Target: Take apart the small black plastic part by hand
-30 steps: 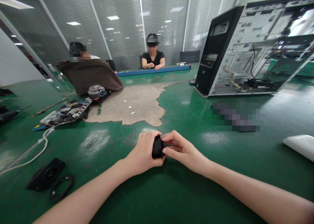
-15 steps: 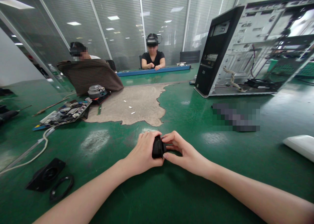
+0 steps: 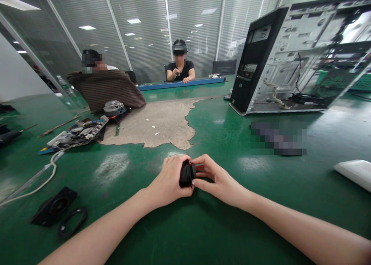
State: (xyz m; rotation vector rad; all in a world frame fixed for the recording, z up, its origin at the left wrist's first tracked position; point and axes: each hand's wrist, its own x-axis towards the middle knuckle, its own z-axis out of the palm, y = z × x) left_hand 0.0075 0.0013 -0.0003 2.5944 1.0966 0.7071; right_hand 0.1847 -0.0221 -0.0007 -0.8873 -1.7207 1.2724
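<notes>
Just above the green table, a small black plastic housing (image 3: 185, 175) with a raised rim sits between both hands. My left hand (image 3: 166, 180) wraps around its left side, thumb underneath and fingers over the top. On the other side, my right hand (image 3: 222, 183) has its curved fingers and thumb at the rim, gripping the same housing. Part of the housing is covered by the fingers. A black square plate with a round opening (image 3: 56, 206) and a black ring (image 3: 72, 222) lie to the left of my left forearm.
An opened computer case (image 3: 261, 64) stands at the right. A circuit board (image 3: 77, 133) and a white cable (image 3: 53, 164) lie at the left, near a brown cloth-covered object (image 3: 107, 87). A white object (image 3: 355, 172) is at the right edge. Two people sit across the table.
My fingers at the right side of the housing have shifted slightly, with the grip otherwise the same. Across the table, a person has raised one hand.
</notes>
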